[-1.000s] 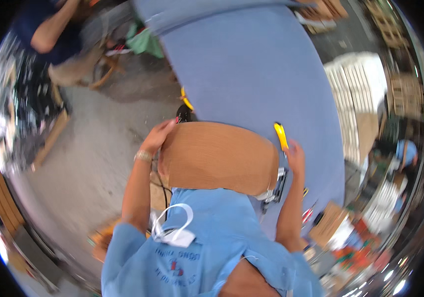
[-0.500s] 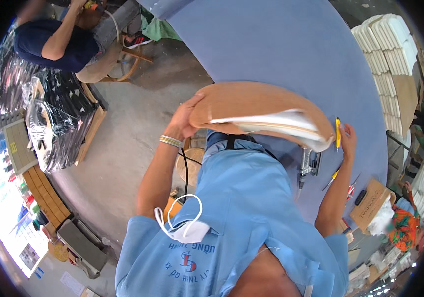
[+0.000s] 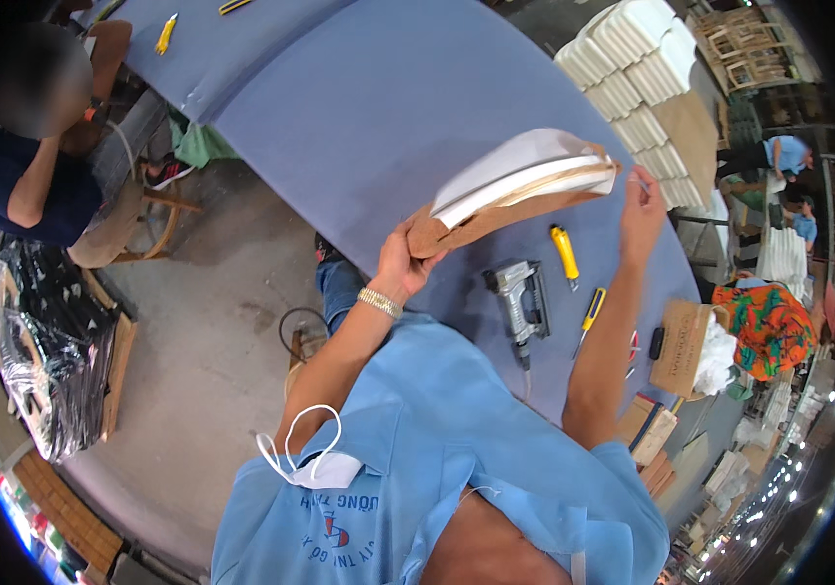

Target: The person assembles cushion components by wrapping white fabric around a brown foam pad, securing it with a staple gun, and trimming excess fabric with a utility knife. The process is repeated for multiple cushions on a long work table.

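Padded seat panel [image 3: 520, 190] between hands [image 3: 408, 258]

I count one padded panel [image 3: 520, 190], held up over the desk [image 3: 388, 117]. One staple gun [image 3: 518, 297]. Three yellow utility knives: [image 3: 565, 253], [image 3: 166, 33], [image 3: 234, 6]. One yellow-handled screwdriver [image 3: 590, 314]. One cardboard box [image 3: 681, 346]. One face mask [image 3: 315, 468].

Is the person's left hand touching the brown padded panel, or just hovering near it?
Touching. The head view shows the left hand gripping the lower end of the brown padded panel, fingers wrapped around its edge.
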`<state>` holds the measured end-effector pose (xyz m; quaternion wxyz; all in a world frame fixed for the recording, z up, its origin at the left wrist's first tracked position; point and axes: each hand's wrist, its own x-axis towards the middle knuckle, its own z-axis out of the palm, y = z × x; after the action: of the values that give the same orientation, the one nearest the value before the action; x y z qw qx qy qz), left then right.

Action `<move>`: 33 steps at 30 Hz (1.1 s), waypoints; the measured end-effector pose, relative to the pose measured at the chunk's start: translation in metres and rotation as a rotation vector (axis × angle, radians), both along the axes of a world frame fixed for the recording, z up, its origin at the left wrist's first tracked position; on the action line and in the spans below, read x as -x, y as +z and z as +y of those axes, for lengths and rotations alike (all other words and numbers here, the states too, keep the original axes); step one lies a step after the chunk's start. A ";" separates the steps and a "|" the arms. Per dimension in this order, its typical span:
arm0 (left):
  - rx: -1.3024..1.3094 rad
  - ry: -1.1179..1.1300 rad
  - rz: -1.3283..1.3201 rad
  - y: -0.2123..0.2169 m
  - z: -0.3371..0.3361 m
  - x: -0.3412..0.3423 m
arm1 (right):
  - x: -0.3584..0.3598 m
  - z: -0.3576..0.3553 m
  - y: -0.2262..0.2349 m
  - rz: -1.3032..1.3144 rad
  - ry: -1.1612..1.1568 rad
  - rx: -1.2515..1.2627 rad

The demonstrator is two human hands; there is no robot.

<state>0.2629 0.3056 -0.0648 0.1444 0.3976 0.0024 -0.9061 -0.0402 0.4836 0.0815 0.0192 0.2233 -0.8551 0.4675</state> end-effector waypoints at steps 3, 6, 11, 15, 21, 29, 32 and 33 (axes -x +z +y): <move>-0.033 0.003 0.037 -0.010 -0.009 -0.007 | -0.111 -0.054 0.026 -0.198 0.309 0.043; 0.039 0.007 0.000 0.006 -0.006 -0.004 | -0.167 -0.083 0.002 0.046 0.607 -0.193; 0.012 -0.029 0.028 -0.002 -0.013 -0.006 | -0.193 -0.099 0.003 0.097 0.444 -0.487; -0.034 -0.023 0.046 -0.004 -0.019 -0.005 | -0.203 -0.090 0.001 -0.018 0.433 -0.495; -0.003 -0.012 0.031 -0.007 -0.019 -0.005 | -0.206 -0.073 -0.032 -0.017 0.597 -0.190; 0.018 -0.075 0.060 -0.012 -0.019 -0.010 | -0.204 -0.064 -0.053 0.093 0.681 -0.002; 0.034 -0.054 0.053 -0.007 -0.022 -0.012 | -0.205 -0.083 -0.042 0.084 0.611 -0.199; 0.037 -0.041 0.048 -0.005 -0.025 -0.015 | -0.210 -0.091 -0.037 0.092 0.612 -0.189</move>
<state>0.2777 0.2809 -0.0695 0.1332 0.3731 -0.0191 -0.9180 0.1697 0.3928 0.0441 -0.1046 0.4917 -0.7862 0.3595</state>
